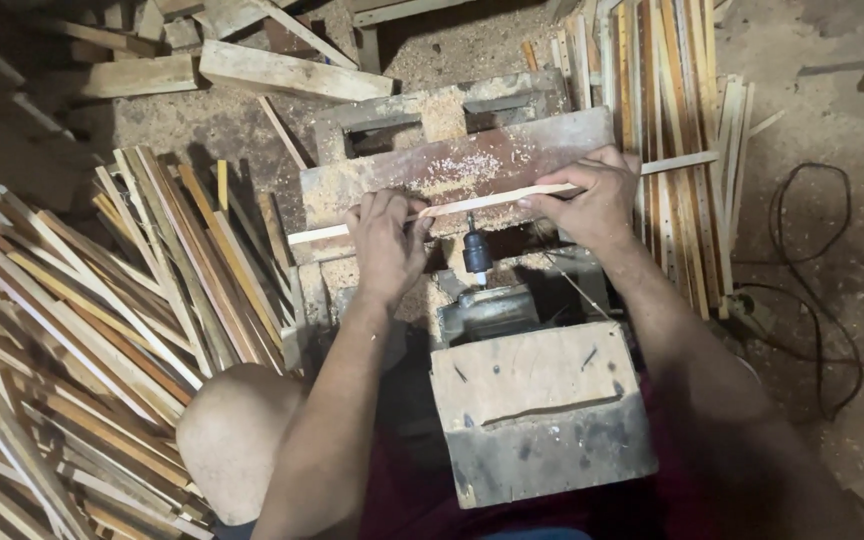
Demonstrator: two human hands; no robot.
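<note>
Nearest the lens: bare knee point(232, 440) at lower left, then a rough wooden block point(537, 410) between the forearms, looks like the housing over a small motor point(487, 312) — a dark chuck point(477, 255) pokes out of it toward the work

Both hands are on one thin wooden strip point(497, 198) that lies crosswise, left to right, just above the chuck. Left hand point(384, 245) is curled shut around the strip left of the chuck, fingers wrapped over the top. Right hand point(592, 200) pinches it closed on the other side, thumb and fingers on the edge. Judging by the spacing, gripping either side of the spindle keeps the thin strip from flexing where the tool meets it

Strip rests against a reddish plank point(472, 165) dusted with sawdust, which seems to act as a fence or rest — its ends overhang on both sides

Left of the person: a big fanned heap of strips point(102, 330). Right of the plank, beyond the right hand: a neater parallel stack of strips point(672, 110), so likely sorted apart from the heap

Far right floor: black cable point(812, 290) looping over sawdust. Top of view: loose offcut boards point(292, 72)
</note>
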